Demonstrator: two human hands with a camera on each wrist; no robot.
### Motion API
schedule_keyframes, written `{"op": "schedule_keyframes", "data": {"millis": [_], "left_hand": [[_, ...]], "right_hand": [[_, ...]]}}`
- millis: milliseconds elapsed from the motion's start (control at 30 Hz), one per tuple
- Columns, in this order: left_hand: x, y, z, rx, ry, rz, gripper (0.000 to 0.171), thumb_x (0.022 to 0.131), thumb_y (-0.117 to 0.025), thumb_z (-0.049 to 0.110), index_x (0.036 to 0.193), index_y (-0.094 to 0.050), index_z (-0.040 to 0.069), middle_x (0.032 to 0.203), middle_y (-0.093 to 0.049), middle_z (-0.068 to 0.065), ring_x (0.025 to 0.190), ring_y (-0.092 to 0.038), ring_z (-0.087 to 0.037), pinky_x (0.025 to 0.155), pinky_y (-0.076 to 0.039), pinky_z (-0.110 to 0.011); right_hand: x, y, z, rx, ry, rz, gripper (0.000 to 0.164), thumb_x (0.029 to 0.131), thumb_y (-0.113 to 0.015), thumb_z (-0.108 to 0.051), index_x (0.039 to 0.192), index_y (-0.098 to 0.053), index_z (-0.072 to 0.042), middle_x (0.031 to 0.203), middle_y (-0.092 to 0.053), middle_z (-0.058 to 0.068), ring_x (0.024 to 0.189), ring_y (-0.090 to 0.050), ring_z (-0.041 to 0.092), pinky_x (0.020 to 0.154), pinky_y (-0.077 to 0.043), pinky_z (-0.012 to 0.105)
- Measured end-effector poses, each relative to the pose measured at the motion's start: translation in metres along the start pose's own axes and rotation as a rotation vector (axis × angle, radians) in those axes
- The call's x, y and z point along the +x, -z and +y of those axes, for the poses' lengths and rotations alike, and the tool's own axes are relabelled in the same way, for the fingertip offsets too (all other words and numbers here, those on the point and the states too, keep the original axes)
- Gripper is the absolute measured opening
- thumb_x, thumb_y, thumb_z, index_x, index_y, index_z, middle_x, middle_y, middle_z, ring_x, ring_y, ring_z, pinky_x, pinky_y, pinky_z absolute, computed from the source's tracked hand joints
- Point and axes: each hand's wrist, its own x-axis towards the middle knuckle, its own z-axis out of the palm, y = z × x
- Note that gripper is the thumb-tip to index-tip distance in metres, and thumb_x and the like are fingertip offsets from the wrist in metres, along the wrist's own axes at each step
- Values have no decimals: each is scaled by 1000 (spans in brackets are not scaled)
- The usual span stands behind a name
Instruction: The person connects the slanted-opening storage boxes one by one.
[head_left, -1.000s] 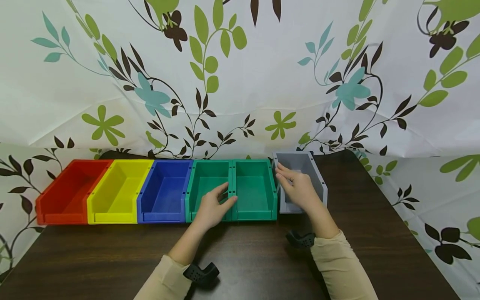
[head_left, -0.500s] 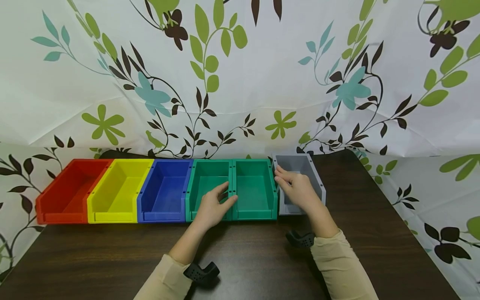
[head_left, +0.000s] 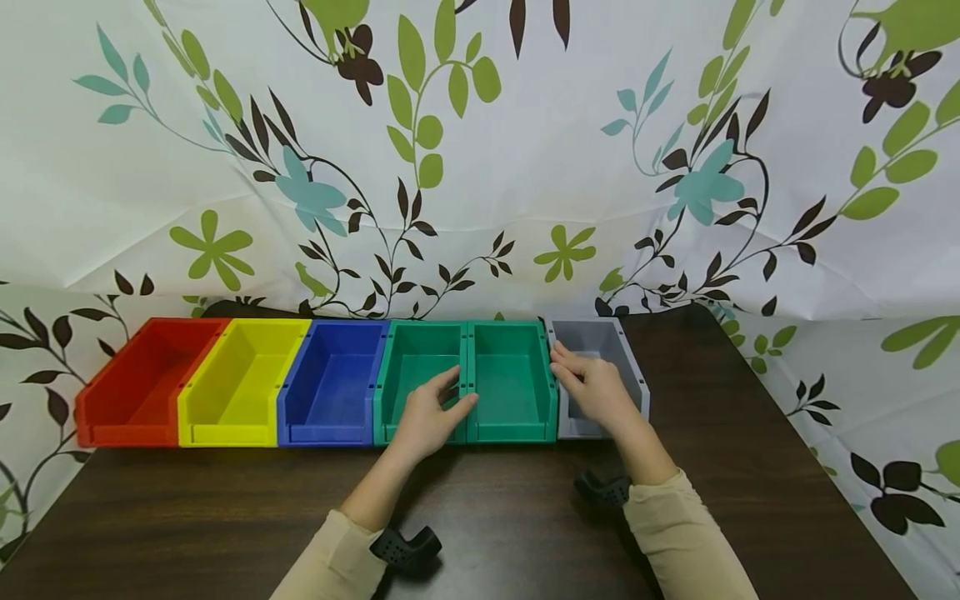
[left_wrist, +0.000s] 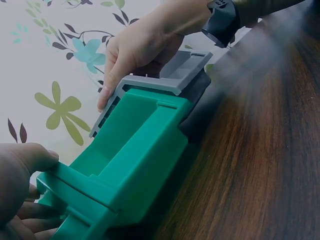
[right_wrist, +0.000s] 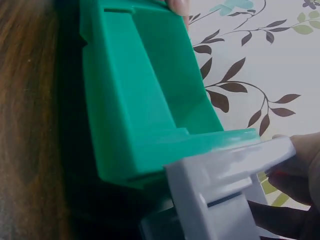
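In the head view, my left hand (head_left: pixel 429 417) pinches the shared wall of two green bins, thumb over the right green bin (head_left: pixel 512 375) and fingers in the left green bin (head_left: pixel 417 358). My right hand (head_left: pixel 596 390) grips the left wall of a grey bin (head_left: pixel 639 375), fingertips at its rim beside the right green bin. The left wrist view has the grey bin (left_wrist: pixel 175 82) standing close against the green bin (left_wrist: pixel 155 165), slightly higher. From the right wrist, the grey bin's front lip (right_wrist: pixel 220 172) overlaps the green bin's near corner (right_wrist: pixel 145 155).
A blue bin (head_left: pixel 333 383), a yellow bin (head_left: pixel 238 387) and a red bin (head_left: pixel 150 387) continue the row leftward on the dark wooden table (head_left: pixel 225 508). Behind them hangs a leaf-patterned cloth (head_left: pixel 510 167). Each wrist wears a black camera band (head_left: pixel 405 547).
The grey bin has shifted slightly toward me and left, its front edge now nearly level with the green bins' fronts. My right hand has moved down a little with it; my left hand stays put.
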Motion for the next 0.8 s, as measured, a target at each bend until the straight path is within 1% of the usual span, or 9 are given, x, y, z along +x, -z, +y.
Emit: {"op": "schedule_keyframes", "data": {"millis": [167,367,533,667,733,800], "left_hand": [[-1,-1,1,1,3,4,61,89,-65,25,141,-42,2,140,-49,-19,120,-56,-34,95,-49,-44],[-2,-1,1,2,8,10,61,89,-65,26,140,-43,2,139,-49,-19,120,-56,-34,95,-49,-44],[-4,-2,0,18,17,17,61,89,-65,26,140,-43,3,139,-49,-18,119,-56,-34,95,-50,-44],[-4,-4,1,59,-8,16,59,90,-64,27,139,-44,1,139,-49,-19,119,-56,-35,95,-49,-45],[-2,-6,3,73,-24,13,59,90,-63,27,139,-44,0,139,-49,-19,120,-56,-35,96,-49,-45],[0,-9,6,89,-41,10,59,91,-62,28,139,-44,-1,140,-48,-19,122,-54,-34,97,-47,-46]], "right_hand": [[-2,-2,0,4,-18,-2,36,95,-57,-21,126,-58,-3,136,-52,10,123,-52,30,95,-47,48],[-4,-8,1,-22,-43,-20,38,96,-55,-23,129,-55,-5,138,-49,8,125,-50,28,94,-48,47],[-7,-12,3,-28,-28,-14,39,96,-55,-24,129,-56,-5,139,-50,8,124,-50,28,94,-48,47],[-9,-9,4,-49,13,-6,38,95,-56,-22,128,-57,-3,137,-51,10,121,-53,29,87,-53,46],[-8,-6,5,-72,20,-3,38,95,-57,-22,127,-57,-3,136,-51,10,120,-54,30,82,-55,44],[-7,-2,6,-102,16,-6,38,95,-57,-23,128,-57,-4,137,-51,10,120,-54,30,79,-55,44]]}}
